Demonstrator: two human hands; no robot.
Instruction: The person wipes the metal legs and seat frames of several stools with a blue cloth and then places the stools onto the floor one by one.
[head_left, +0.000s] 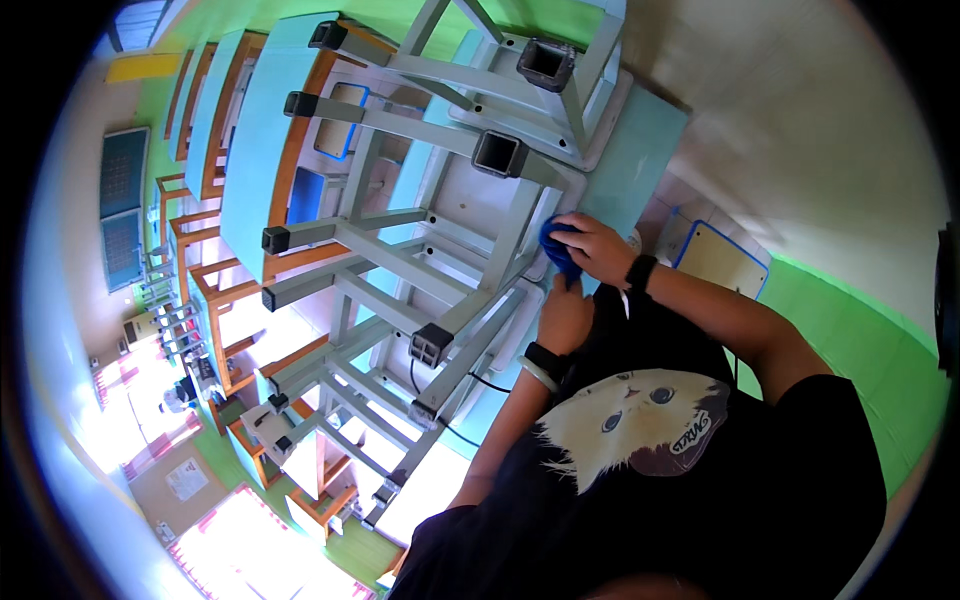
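Both my hands are on a bunched blue cloth (561, 251), close to the seat edge of an upturned stool. My right hand (596, 247), with a black band at the wrist, grips the cloth's upper part. Just below, my left hand (564, 319) has its fingers around the lower end; a black band and a pale bracelet circle that wrist. Several grey metal-framed stools (409, 270) lie seat-down on a light-blue tabletop (626, 161), legs pointing up towards me. Their leg ends carry black caps, and some, like the square cap (499, 154), show an open hollow.
A thin black cord (487, 384) passes among the stool legs. At the right stands a stool with a blue-edged seat (720, 259), near the green-and-white wall (847, 360). More light-blue tables (262, 150) with orange wooden frames line the left, before bright windows (240, 547).
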